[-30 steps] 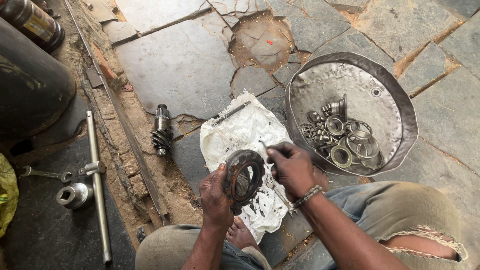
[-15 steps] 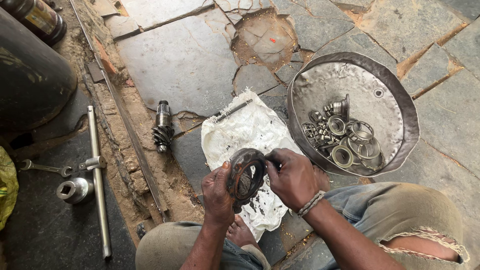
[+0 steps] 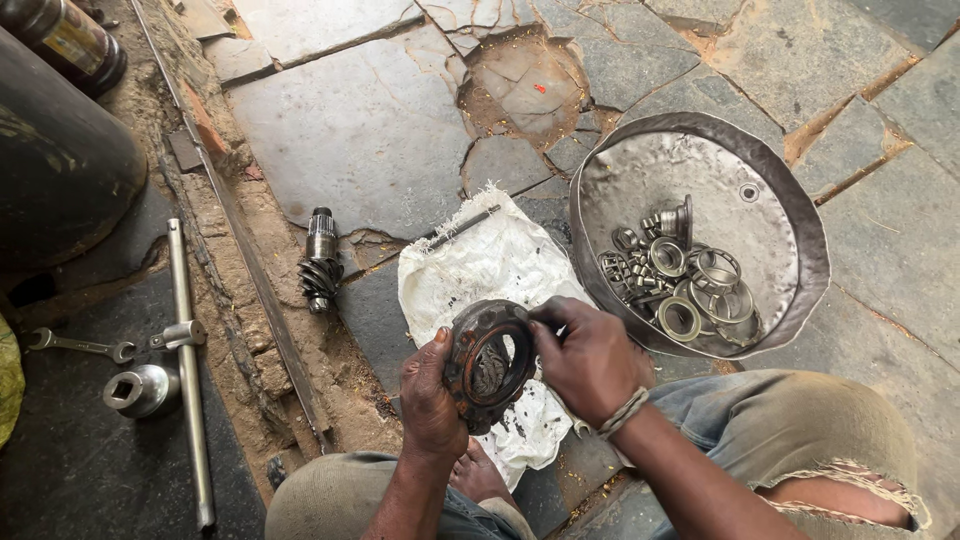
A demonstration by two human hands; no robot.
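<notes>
I hold a rusty, greasy ring gear upright over a white woven sack spread on the stone floor. My left hand grips the ring's left rim. On its upper right rim rests my right hand, fingers closed on the edge, a thread band on the wrist. A thin metal rod lies on the sack's far edge.
A round metal basin at right holds several bearings, rings and small parts. A pinion gear shaft lies left of the sack. Farther left lie a long bar wrench, a socket and a spanner. A dark tyre sits at upper left.
Both hands have turned and lifted the ring gear slightly; my right hand moved from the sack side onto the ring's upper right rim.
</notes>
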